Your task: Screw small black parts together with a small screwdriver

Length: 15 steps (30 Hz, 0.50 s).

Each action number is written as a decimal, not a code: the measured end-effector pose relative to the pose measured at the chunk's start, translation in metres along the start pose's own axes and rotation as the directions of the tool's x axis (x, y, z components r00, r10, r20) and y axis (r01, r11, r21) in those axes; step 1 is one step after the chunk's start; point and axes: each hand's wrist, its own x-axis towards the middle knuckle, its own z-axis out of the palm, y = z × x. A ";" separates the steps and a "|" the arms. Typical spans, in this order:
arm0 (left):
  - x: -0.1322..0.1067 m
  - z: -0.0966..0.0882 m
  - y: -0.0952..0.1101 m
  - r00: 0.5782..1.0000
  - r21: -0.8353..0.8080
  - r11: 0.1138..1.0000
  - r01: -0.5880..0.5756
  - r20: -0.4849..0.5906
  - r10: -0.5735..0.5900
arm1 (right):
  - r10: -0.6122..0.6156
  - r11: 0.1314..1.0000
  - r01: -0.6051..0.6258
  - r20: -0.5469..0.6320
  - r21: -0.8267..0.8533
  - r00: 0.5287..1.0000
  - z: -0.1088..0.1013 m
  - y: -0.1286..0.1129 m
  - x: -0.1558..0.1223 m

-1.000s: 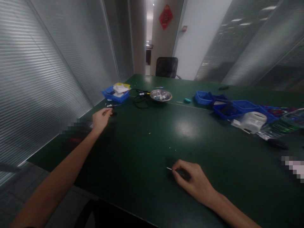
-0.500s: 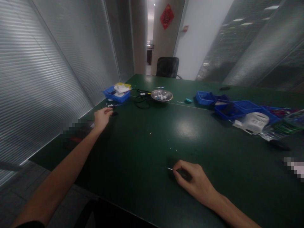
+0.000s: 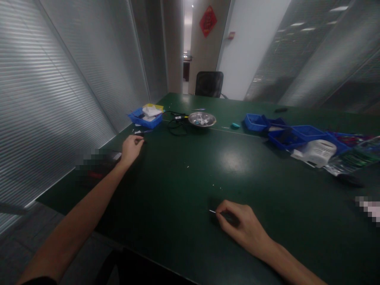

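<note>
My right hand (image 3: 242, 221) is over the near part of the green table (image 3: 166, 186), thumb and forefinger pinched on a thin white stick (image 3: 212, 211) whose end points left. What the stick is, I cannot tell. Out at the left, my left hand (image 3: 132, 149) is stretched far forward with its fingertips pinched together. A small dark thing (image 3: 138, 135) lies by those fingers, partly covered by them. Whatever is between the left fingertips is too small and dark to name.
A blue basket (image 3: 152, 123) with white and yellow items stands beyond my left hand. Behind lie a black cable (image 3: 178, 133), a metal bowl (image 3: 192, 123) and a teal object (image 3: 235, 125). Several blue trays (image 3: 255, 127) and a white slotted piece (image 3: 320, 152) sit at the right.
My left hand has shifted slightly right, over the spot where a small dark object showed beside the fingers. My right hand and the white stick have stayed in place.
</note>
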 end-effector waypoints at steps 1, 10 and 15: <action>0.000 0.000 0.001 0.999 -0.012 0.999 0.042 0.025 -0.042 | -0.001 1.000 0.001 -0.001 0.000 1.000 0.000 0.001 0.000; 0.002 0.003 0.000 0.981 -0.035 0.984 0.176 0.090 -0.172 | -0.018 1.000 0.018 -0.007 -0.013 1.000 0.002 0.004 -0.001; 0.003 0.005 -0.002 0.979 -0.027 0.983 0.184 0.089 -0.181 | -0.007 1.000 0.007 -0.002 -0.004 1.000 0.002 0.004 -0.001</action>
